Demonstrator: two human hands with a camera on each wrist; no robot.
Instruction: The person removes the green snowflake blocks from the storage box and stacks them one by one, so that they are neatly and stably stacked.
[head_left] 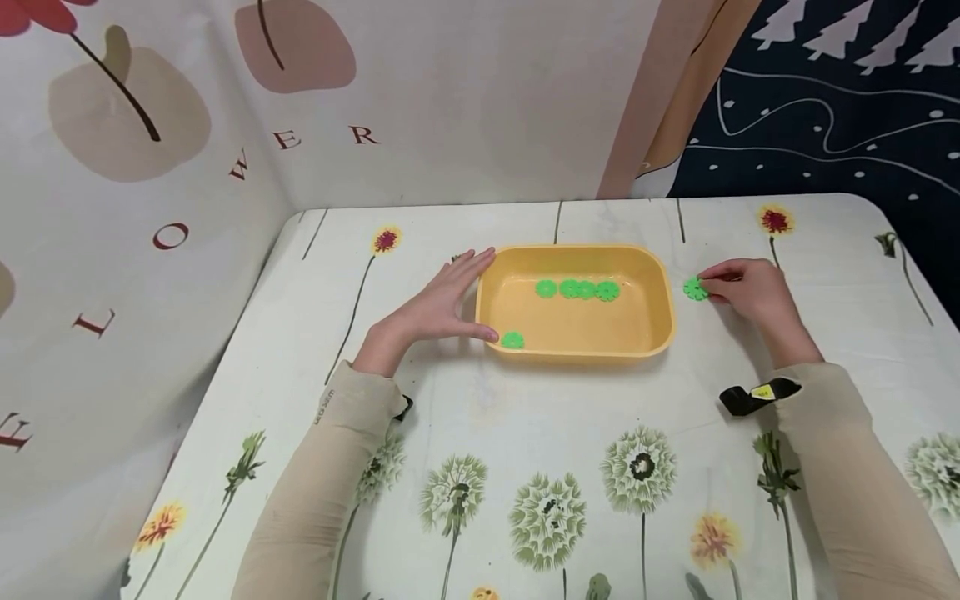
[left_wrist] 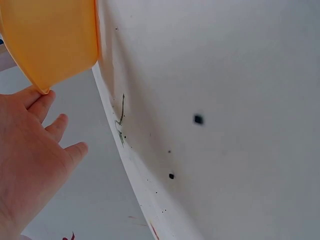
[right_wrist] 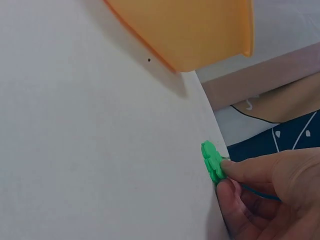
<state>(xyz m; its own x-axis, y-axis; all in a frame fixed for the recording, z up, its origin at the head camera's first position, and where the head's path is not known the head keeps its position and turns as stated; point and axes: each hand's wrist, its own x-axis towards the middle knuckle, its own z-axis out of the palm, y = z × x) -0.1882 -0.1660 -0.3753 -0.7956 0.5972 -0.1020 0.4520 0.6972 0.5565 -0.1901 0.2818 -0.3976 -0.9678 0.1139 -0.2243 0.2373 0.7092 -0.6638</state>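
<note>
A shallow yellow plastic tray (head_left: 577,357) stands on the table. My left hand (head_left: 442,304) is spread at the tray's left end, thumb by the front corner and fingertips at the back rim. Inside lie a green notched disc (head_left: 512,340) near the front left corner and several more green discs (head_left: 607,291) in a row towards the back. To the right of the tray, my right hand (head_left: 750,287) pinches a green notched disc (head_left: 695,288) between thumb and fingers. Up close in the right wrist view, this piece (right_wrist: 212,161) appears layered; some of it is covered by the fingertips.
A white cloth with printed flowers covers the table (head_left: 555,408). Behind and to the left hangs a pale printed curtain (head_left: 465,100); a dark blue cloth with white trees (head_left: 840,108) hangs at the back right.
</note>
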